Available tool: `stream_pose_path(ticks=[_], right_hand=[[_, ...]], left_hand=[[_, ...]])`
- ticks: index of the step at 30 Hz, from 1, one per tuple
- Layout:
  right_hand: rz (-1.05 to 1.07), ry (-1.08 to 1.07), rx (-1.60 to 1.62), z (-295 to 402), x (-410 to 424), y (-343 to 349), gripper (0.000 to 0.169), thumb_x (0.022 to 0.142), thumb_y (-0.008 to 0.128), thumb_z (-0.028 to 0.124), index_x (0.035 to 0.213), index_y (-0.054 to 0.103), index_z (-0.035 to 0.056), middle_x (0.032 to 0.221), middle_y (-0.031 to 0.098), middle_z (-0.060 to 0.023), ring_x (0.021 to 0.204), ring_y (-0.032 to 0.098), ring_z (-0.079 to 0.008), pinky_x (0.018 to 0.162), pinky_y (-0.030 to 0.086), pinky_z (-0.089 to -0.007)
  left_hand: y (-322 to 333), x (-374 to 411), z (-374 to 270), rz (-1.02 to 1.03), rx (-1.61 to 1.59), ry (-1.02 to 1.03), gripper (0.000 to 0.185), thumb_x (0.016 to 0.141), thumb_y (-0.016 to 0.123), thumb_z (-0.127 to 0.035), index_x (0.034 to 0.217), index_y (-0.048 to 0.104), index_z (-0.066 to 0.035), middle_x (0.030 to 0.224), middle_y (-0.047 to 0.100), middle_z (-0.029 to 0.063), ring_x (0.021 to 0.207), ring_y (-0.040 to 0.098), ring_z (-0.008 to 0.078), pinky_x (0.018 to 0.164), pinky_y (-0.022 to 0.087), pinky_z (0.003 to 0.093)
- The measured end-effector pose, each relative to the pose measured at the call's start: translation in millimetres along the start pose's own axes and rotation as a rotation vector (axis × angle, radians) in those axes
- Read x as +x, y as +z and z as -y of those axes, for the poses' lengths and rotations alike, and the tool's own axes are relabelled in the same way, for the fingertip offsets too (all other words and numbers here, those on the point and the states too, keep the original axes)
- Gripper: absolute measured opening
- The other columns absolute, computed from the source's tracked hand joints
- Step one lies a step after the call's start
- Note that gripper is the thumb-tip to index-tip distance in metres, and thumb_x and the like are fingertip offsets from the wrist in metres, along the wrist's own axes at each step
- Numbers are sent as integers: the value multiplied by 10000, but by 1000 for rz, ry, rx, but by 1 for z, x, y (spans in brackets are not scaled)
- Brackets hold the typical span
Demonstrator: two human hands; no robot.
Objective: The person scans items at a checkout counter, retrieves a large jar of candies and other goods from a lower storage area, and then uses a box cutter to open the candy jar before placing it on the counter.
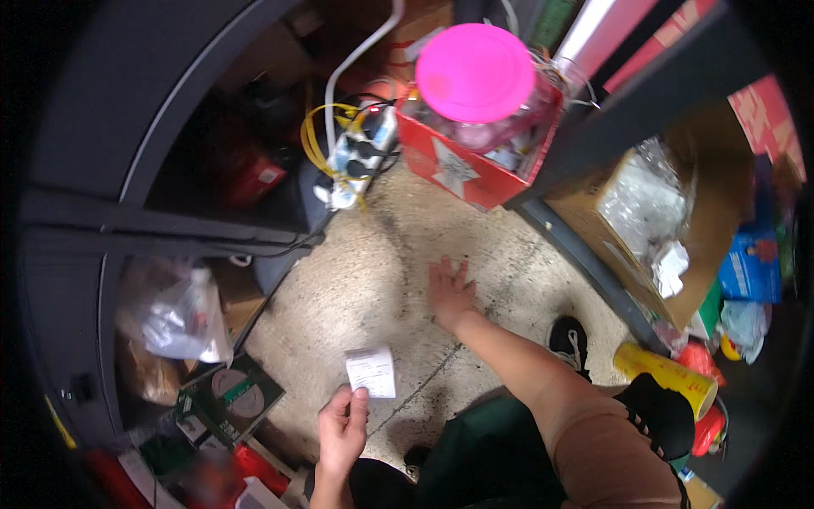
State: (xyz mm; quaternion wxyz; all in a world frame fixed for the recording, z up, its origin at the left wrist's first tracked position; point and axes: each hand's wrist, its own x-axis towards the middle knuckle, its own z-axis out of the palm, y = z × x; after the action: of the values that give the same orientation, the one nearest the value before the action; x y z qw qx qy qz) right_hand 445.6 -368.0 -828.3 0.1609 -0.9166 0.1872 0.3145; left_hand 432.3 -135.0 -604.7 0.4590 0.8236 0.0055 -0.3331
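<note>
Between the thumb and fingers of my left hand [343,420] is a small white paper slip [371,373], curled at its top and bearing print. My right hand [451,292] is stretched forward over the concrete floor [331,280], palm down with the fingers apart and nothing in it. Whether it touches the floor I cannot tell. Ahead of it stands a red cardboard box [445,167] with a star on its side. A round bright pink lid [475,72] sits on top, above clear plastic inside the box.
A power strip [365,156] with plugs and yellow cable lies left of the red box. On the right, a cardboard box [575,203] holds clear plastic wrap, near a yellow roll [664,380]. A dark cabinet [70,267] with bagged goods and a green box [232,397] line the left.
</note>
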Motion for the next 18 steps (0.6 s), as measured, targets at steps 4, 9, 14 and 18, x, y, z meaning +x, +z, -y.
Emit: stream_pose_path(ticks=[4,9,14,18], right_hand=[[-61,-29,-283,-11,15,31,767,890,541,169,1517,120,37,1549,94,-289,1398,99,-548,1041,330,-652],[37,-49,-83,-4,-6,14,975,828,674,216,1522,6,63,1571,-83,-234,1372,36,-602,964,388,-687],[55,-49,-78,-17,4,19,1180,723,797,270,1521,-51,76,1567,-131,-226,1372,-25,-602,1023,359,-642],[82,-59,-130,-10,10,13,1195,732,789,274,1512,-90,56,1560,-140,-250,1384,-44,-582,1133,202,-572]], left_hand=[[1,-2,5,8,114,14,236,992,539,-246,934,619,-31,650,560,114,556,517,155,523,436,322],[0,-3,0,28,115,142,207,984,531,-217,947,612,-30,762,608,176,660,610,291,598,491,394],[-2,-16,-12,68,103,301,184,961,530,-196,1008,598,-32,915,610,166,865,610,367,706,508,440],[-13,-35,-17,108,144,367,151,925,553,-168,1009,570,-43,843,552,140,813,596,341,680,505,433]])
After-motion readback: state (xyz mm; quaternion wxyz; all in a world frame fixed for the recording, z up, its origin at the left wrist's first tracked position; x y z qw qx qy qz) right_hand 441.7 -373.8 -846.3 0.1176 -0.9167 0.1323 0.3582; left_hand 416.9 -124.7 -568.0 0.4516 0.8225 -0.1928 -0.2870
